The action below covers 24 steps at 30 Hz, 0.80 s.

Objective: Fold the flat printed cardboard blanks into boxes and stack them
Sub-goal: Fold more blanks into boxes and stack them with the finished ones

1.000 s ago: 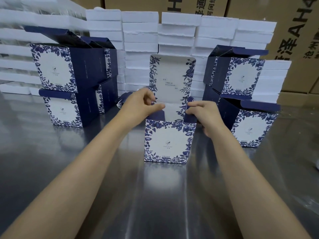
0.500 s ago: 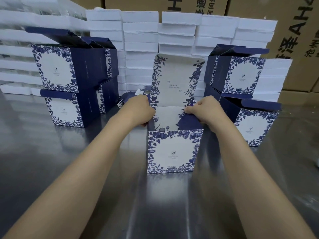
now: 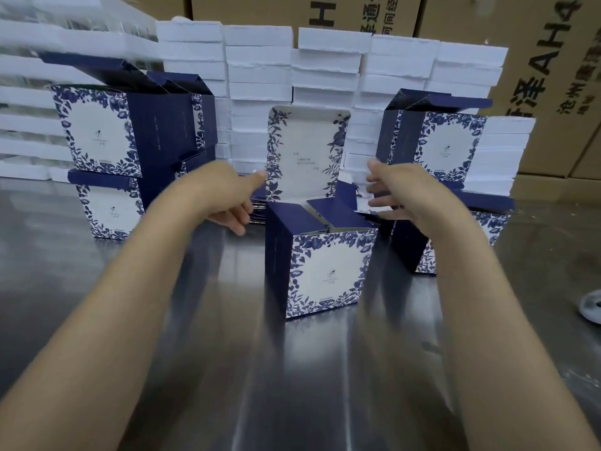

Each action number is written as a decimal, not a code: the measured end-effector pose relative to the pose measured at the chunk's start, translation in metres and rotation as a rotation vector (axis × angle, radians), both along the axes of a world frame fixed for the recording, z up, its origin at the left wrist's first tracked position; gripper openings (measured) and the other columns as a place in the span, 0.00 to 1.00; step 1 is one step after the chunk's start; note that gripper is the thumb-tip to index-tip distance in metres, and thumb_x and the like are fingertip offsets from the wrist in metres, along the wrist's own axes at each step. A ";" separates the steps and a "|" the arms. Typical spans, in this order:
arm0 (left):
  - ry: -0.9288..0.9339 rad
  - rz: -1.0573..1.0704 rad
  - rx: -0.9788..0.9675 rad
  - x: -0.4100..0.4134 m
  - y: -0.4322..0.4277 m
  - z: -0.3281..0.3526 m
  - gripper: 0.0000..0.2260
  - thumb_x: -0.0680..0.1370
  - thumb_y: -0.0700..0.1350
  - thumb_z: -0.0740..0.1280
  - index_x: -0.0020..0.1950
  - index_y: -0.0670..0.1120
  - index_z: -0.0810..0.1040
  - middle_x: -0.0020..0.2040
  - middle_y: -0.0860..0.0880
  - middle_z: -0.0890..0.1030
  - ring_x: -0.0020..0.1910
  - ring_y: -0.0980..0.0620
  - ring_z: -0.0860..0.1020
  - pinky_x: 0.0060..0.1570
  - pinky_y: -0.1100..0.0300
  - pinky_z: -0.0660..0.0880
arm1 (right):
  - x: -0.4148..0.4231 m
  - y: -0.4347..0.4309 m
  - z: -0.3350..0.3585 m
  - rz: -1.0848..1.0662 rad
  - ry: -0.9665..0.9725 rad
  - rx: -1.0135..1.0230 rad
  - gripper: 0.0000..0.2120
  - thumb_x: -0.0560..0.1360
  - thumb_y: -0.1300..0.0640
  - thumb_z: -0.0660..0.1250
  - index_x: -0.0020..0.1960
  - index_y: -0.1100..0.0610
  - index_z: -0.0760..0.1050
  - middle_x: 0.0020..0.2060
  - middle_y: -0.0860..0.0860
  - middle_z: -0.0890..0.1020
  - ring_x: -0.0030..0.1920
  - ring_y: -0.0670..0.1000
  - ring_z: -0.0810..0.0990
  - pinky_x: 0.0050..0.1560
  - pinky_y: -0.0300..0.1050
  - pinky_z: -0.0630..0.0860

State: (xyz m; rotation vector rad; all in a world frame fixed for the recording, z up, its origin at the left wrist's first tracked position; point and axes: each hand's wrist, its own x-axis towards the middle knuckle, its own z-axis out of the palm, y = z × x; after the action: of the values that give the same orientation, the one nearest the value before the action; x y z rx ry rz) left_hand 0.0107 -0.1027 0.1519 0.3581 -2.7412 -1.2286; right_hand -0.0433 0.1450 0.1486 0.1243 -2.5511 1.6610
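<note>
A blue-and-white floral box (image 3: 328,271) stands on the steel table (image 3: 195,336), its dark side turned towards the left. Its printed lid (image 3: 309,151) stands upright at the back and dark flaps lie across the open top. My left hand (image 3: 224,196) is to the left of the box with fingers loosely extended, holding nothing. My right hand (image 3: 390,193) is at the box's upper right corner, its spread fingers by the raised side flap (image 3: 349,192); motion blur hides any contact. Folded boxes are stacked at the left (image 3: 97,138) and right (image 3: 445,144).
Stacks of white foam slabs (image 3: 260,76) form a wall behind the boxes, with brown cartons (image 3: 553,76) beyond. A few flat blanks (image 3: 258,205) lie behind my left hand. A round white object (image 3: 592,307) sits at the table's right edge.
Both hands have come off the box's top edge. The left hand has moved away to the left, the right has lifted to the side flap, and the box has turned slightly.
</note>
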 end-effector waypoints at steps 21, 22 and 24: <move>-0.187 -0.158 -0.399 -0.006 0.030 -0.016 0.19 0.79 0.45 0.58 0.27 0.44 0.72 0.15 0.53 0.65 0.16 0.54 0.60 0.21 0.65 0.58 | 0.003 -0.028 -0.024 0.040 -0.124 0.404 0.07 0.75 0.60 0.60 0.39 0.60 0.68 0.16 0.51 0.71 0.17 0.50 0.74 0.21 0.33 0.66; -0.201 -0.181 -0.394 -0.007 0.027 -0.015 0.21 0.80 0.48 0.59 0.28 0.44 0.73 0.15 0.53 0.66 0.16 0.54 0.60 0.20 0.67 0.58 | 0.003 -0.026 -0.026 0.056 -0.148 0.347 0.08 0.75 0.58 0.62 0.39 0.59 0.69 0.15 0.51 0.71 0.15 0.48 0.69 0.19 0.31 0.63; -0.242 -0.242 -0.319 -0.006 0.015 -0.014 0.25 0.78 0.63 0.61 0.30 0.45 0.76 0.19 0.54 0.68 0.16 0.56 0.62 0.19 0.68 0.60 | 0.003 -0.020 -0.028 0.101 -0.211 0.222 0.13 0.77 0.50 0.65 0.38 0.56 0.69 0.16 0.49 0.69 0.14 0.46 0.66 0.17 0.31 0.58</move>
State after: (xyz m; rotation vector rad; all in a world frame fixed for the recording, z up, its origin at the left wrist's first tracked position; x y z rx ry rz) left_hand 0.0045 -0.0872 0.1383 0.1524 -3.2012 -0.8107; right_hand -0.0399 0.1249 0.1209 0.0997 -2.9287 1.4895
